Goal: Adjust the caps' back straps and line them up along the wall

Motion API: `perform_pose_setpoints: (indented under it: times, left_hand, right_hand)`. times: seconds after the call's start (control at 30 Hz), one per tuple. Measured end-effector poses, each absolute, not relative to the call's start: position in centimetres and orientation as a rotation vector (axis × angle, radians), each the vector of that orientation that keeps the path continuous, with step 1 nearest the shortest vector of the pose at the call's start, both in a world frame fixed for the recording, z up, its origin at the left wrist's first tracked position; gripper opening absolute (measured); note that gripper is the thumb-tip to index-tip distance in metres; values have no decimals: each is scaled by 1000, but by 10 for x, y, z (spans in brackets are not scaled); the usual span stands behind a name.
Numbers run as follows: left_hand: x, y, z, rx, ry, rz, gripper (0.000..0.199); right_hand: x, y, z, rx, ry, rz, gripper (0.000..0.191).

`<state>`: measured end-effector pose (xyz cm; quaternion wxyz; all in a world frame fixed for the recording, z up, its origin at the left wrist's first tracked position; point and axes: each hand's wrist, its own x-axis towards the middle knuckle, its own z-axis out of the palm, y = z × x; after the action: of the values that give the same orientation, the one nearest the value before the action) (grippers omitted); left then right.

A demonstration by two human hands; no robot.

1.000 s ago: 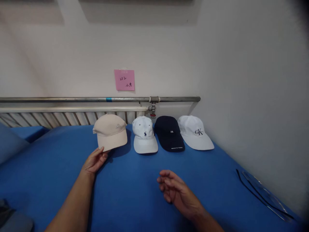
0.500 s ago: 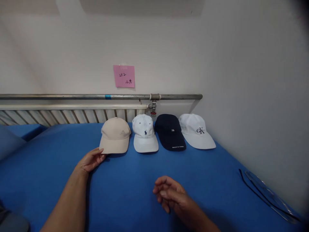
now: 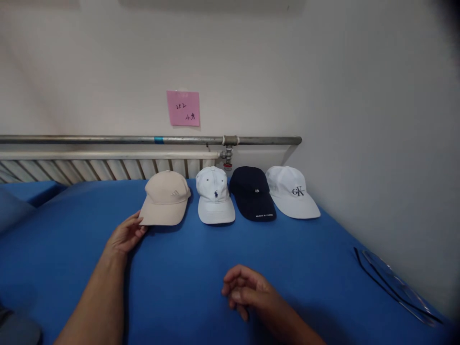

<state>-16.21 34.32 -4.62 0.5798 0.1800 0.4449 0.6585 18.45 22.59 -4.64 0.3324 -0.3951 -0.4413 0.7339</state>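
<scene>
The beige cap (image 3: 166, 196) is at the left end of a row on the blue sheet (image 3: 179, 268). My left hand (image 3: 127, 234) pinches the left edge of its brim. To its right stand a white cap with a small dark figure (image 3: 214, 196), a dark navy cap (image 3: 251, 191) and a white cap with black letters (image 3: 293, 192). My right hand (image 3: 247, 290) hovers over the sheet below the row, fingers curled but apart, holding nothing.
Eyeglasses (image 3: 397, 287) lie at the right edge near the wall. Behind the caps run a metal pipe (image 3: 118, 140) with a red valve (image 3: 227, 166) and a white radiator (image 3: 100, 168). A pink note (image 3: 183, 109) hangs on the wall.
The beige cap has shifted left with my left hand, widening the space beside the neighbouring white cap. My right hand has moved slightly left.
</scene>
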Motion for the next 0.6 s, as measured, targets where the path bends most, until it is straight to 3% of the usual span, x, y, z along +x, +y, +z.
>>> perform_pose_setpoints:
  times: [0.23,0.6]
  left_hand:
    - [-141,361,-52,384,1069,1606,31]
    - [-158,360,-53,471,1233,1399,31]
  right_hand:
    - [184,224,-41,-1089,-1201,1952,26]
    - [182,222,-38,-1125,-1293,1941,28]
